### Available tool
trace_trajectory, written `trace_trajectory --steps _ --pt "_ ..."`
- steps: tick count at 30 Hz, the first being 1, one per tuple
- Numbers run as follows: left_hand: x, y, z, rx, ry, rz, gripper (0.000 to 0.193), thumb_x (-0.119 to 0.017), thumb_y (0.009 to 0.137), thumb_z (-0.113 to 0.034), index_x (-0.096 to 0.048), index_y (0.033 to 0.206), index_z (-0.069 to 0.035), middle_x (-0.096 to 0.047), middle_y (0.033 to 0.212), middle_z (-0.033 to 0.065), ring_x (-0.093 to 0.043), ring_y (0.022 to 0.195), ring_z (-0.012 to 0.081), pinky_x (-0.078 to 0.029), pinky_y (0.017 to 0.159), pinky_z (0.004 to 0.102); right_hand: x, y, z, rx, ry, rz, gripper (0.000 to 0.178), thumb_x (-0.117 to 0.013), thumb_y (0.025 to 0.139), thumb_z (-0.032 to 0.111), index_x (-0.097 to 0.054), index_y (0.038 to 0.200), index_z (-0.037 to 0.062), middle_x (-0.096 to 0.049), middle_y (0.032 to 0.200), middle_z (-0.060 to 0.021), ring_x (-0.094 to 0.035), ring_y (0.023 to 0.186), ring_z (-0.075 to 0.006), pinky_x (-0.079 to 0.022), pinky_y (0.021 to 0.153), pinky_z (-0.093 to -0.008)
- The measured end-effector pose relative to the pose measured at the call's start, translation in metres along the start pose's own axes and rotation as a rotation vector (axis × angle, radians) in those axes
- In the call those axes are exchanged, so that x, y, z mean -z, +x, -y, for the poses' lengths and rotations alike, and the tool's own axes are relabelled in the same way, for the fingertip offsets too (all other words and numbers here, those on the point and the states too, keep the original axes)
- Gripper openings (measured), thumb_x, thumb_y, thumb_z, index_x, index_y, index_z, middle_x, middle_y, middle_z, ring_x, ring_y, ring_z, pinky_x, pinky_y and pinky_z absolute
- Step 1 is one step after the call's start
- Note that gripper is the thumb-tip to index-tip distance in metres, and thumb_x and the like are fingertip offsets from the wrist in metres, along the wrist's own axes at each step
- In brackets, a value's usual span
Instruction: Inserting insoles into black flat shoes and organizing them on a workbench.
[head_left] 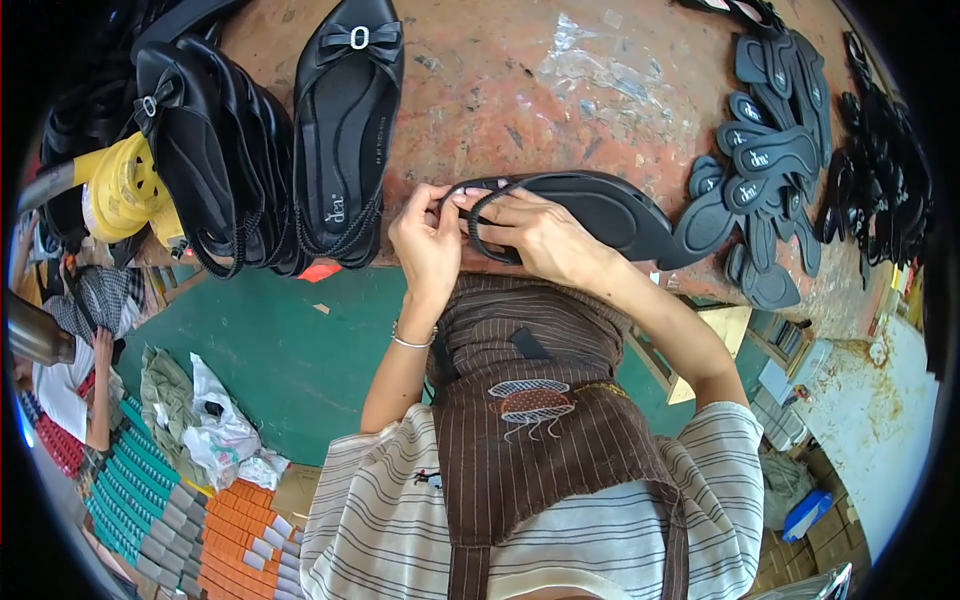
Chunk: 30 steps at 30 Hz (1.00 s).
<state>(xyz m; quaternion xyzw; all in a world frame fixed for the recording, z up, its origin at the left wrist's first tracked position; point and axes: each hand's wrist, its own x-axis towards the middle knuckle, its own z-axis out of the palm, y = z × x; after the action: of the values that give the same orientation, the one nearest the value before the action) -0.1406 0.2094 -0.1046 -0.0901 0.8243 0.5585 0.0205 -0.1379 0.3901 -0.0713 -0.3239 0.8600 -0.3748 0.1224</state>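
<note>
while hands (425, 245) hold black shoe (600, 212), insoles (765, 158) crowd its right

Shoe workshop: stained, scuffed bench (470, 100), black flats (345, 150) lined up left, insoles (765, 160) piled right, black strapped shoe (610, 215) held at near edge. Brown apron (550, 460) worn; another person (75, 375) off left.

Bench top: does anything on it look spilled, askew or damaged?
Mildly. The bench is stained and scuffed, with shiny clear scraps, perhaps tape, beyond the held shoe. At right, insoles overlap at mixed angles, looking untidy beside the lined-up shoes at left. No spill is evident.
</note>
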Motion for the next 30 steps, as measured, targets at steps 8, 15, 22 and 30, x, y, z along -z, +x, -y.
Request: trace_trajectory --steps 8,15,22,30 --pt "0.001 0.005 -0.016 0.006 0.005 0.049 0.012 -0.063 0.092 -0.006 -0.058 0.084 0.001 -0.059 0.059 0.0067 -0.060 0.046 0.0125 -0.043 0.040 0.0280 0.004 -0.042 0.017 -0.277 -0.519 -0.161 0.037 -0.061 0.075 0.009 -0.070 0.110 0.0028 -0.065 0.123 -0.0155 -0.055 0.126 -0.0256 -0.026 0.118 -0.0456" --pt "-0.006 -0.037 -0.024 -0.008 0.235 0.242 0.013 -0.061 0.089 -0.011 -0.057 0.080 -0.002 -0.062 0.058 0.0129 -0.065 0.052 0.0254 -0.047 0.049 0.0391 0.054 -0.017 -0.015 -0.628 -0.701 -0.939 0.055 -0.070 0.082 0.021 -0.054 0.130 0.0012 -0.053 0.135 -0.0224 -0.039 0.135 -0.0388 -0.020 0.111 -0.0647" --pt "-0.035 -0.082 -0.045 -0.617 0.389 0.338 0.018 -0.072 0.082 -0.017 -0.063 0.077 -0.003 -0.064 0.077 0.0113 -0.064 0.077 0.0304 -0.050 0.063 0.0427 0.075 -0.013 0.007 -0.402 -0.011 -0.796 0.014 -0.070 0.074 0.000 -0.064 0.087 0.0033 -0.065 0.098 -0.0165 -0.065 0.101 -0.0328 -0.051 0.081 -0.0369" --pt "-0.060 -0.089 -0.026 -0.735 0.742 0.640 0.047 -0.054 0.089 -0.012 -0.049 0.130 0.011 -0.050 0.133 0.0255 -0.033 0.139 0.0382 -0.024 0.115 0.0575 -0.006 -0.051 0.004 -0.405 -0.425 -0.634 0.051 -0.063 0.072 -0.005 -0.056 0.122 -0.0031 -0.061 0.126 -0.0177 -0.053 0.128 -0.0310 -0.026 0.116 -0.0535"
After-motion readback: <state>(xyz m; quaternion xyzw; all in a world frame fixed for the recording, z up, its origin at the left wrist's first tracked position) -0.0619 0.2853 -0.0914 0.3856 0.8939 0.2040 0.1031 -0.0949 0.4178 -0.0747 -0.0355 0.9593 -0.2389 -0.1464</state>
